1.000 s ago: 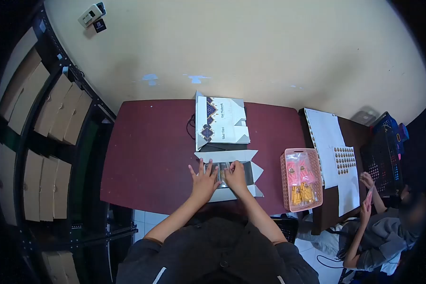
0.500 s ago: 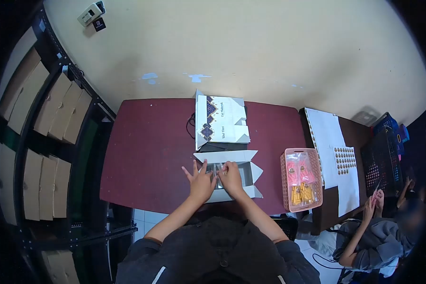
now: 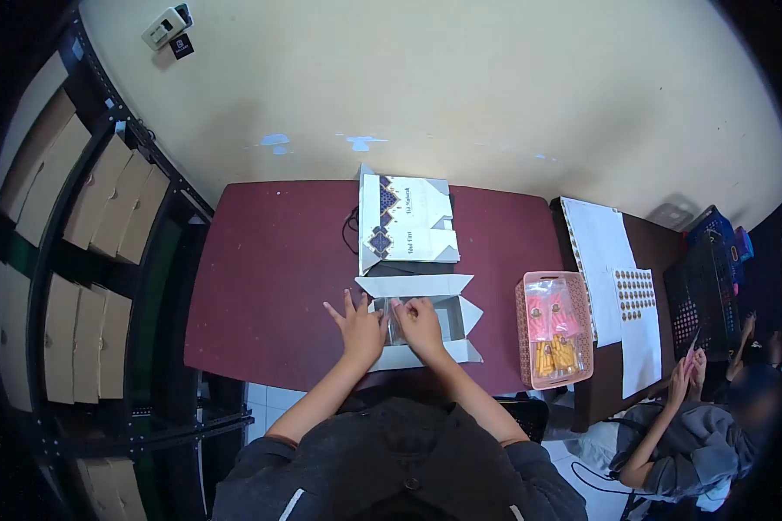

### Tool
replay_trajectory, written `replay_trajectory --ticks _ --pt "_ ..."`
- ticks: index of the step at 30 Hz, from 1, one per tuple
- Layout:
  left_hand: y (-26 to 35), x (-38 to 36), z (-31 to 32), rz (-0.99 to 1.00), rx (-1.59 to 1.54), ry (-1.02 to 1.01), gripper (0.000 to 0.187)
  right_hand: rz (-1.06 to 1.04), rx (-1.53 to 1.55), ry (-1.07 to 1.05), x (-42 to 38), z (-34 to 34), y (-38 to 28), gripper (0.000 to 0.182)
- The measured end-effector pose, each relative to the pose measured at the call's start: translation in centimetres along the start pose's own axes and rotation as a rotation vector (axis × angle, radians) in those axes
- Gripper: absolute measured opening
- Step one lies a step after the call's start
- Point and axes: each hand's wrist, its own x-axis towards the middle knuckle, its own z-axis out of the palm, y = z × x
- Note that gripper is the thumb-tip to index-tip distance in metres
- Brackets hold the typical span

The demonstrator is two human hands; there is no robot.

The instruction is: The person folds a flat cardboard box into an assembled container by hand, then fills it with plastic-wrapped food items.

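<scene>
An open pale-grey cardboard box lies in front of me with its flaps folded outward. My left hand is at the box's left end, fingers spread, thumb side reaching over the rim. My right hand reaches into the box with curled fingers pressed together; I cannot tell what they hold. Between the two hands a shiny, clear plastic piece shows inside the box, partly covered by the fingers. The right part of the box shows its bare grey bottom.
Behind the box lie flat printed white cartons on the maroon table. To the right stands a pink basket of pink and yellow packets. Further right are sticker sheets and a seated person. Shelves with cartons stand left.
My left hand has shifted slightly left, away from my right hand, widening the gap between them. My right hand stays in the box, its fingers slightly repositioned.
</scene>
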Motion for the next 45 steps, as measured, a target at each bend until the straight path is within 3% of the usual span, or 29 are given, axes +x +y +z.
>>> replay_trajectory --ticks 6,11,18,23,28,34,45 --pt "-0.1 0.1 0.0 -0.039 -0.057 -0.08 0.027 -0.177 0.093 -0.044 -0.1 0.7 2.2 0.023" --pt "0.6 0.0 -0.8 -0.046 -0.019 -0.022 0.033 -0.079 0.152 -0.074 0.1 0.5 2.6 0.03" --pt "1.0 0.2 -1.4 -0.03 0.01 0.082 0.024 -0.041 0.077 -0.122 0.6 0.1 3.5 0.04" --pt "1.0 0.3 -1.6 -0.016 -0.012 0.057 0.029 0.078 0.229 -0.202 1.1 -0.3 3.9 0.029" --pt "0.4 0.1 -0.2 0.156 -0.183 0.168 0.022 0.16 0.31 -0.185 1.1 -0.8 3.5 0.024" --pt "0.2 -0.2 -1.1 0.095 -0.184 0.109 0.009 0.1 0.259 -0.134 1.1 -0.4 3.6 0.026" --pt "0.1 -0.1 -0.1 0.103 -0.06 0.08 0.011 0.073 0.197 -0.06 0.7 -0.4 2.3 0.022"
